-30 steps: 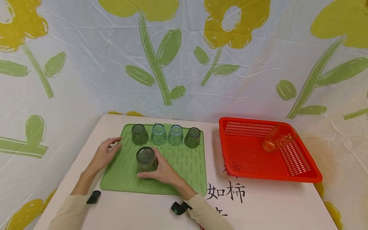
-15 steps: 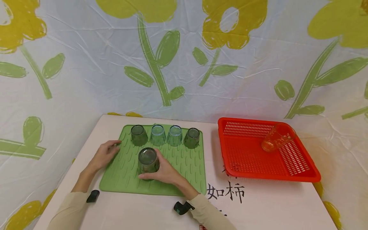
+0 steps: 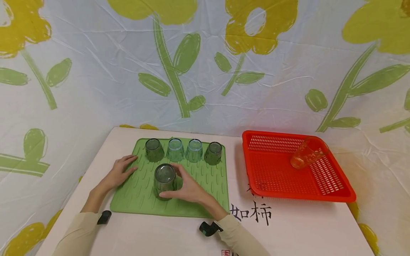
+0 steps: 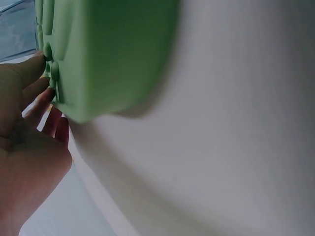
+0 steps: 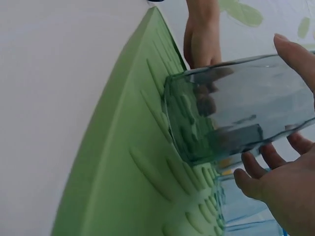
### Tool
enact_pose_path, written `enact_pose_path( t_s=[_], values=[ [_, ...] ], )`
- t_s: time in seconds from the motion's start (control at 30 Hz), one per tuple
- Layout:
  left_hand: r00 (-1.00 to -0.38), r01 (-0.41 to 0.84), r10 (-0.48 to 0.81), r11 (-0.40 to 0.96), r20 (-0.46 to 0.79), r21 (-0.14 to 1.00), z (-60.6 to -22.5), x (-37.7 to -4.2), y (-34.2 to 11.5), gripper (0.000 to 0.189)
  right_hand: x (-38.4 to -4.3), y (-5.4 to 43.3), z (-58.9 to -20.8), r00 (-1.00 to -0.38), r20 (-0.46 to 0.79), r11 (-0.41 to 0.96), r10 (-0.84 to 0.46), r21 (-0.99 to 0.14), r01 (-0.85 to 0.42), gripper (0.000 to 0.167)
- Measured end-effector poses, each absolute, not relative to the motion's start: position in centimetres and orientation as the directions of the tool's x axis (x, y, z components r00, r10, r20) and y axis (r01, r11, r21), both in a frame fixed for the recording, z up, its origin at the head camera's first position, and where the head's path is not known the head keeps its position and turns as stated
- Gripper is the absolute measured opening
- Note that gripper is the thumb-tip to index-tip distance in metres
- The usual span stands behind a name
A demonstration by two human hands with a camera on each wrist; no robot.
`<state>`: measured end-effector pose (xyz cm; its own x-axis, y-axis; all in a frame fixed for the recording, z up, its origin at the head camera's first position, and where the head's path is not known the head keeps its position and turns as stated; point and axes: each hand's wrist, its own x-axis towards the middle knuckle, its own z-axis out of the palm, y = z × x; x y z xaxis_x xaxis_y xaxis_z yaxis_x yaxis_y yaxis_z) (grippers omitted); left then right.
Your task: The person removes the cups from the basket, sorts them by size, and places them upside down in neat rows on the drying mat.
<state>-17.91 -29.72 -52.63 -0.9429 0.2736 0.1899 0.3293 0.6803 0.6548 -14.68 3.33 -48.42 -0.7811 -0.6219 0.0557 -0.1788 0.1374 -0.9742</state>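
In the head view an upside-down grey-green drinking glass [image 3: 164,181] stands on the green ribbed mat [image 3: 198,199]. My right hand [image 3: 189,190] is around its right side, fingers spread and loose, with a gap between palm and glass. The right wrist view shows the clear glass [image 5: 236,105] with its rim on the mat; the thumb lies off one side and the fingers are close to the other. My left hand [image 3: 120,172] rests at the mat's left edge, its fingertips touching the mat [image 4: 74,59] in the left wrist view.
Along the mat's back edge stand several upside-down glasses, such as a dark one [image 3: 154,150] and a bluish one [image 3: 175,150]. A red plastic basket [image 3: 272,195] to the right holds a tilted clear glass [image 3: 304,156]. A flower-printed cloth [image 3: 211,113] hangs behind the table.
My right hand has set the glass slightly further right, then loosened and drawn back to the right while the glass stays. My left fingers have spread a little at the mat's edge.
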Motion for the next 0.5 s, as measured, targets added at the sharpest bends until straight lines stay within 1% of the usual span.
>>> enact_pose_path(
  t_s=[0.27, 0.5],
  values=[
    [-0.946, 0.319, 0.275, 0.704, 0.171, 0.634, -52.7, -18.0, -29.6, 0.047, -15.0, 5.4, -46.9, -0.766, 0.078, 0.178, -0.638, -0.953, -0.245, 0.090],
    [-0.957, 0.285, 0.256, 0.754, 0.135, 0.592, -52.8, -17.5, -29.6, 0.048, -15.3, 7.7, -45.0, -0.764, 0.060, 0.240, -0.643, -0.931, -0.275, 0.093]
  ],
)
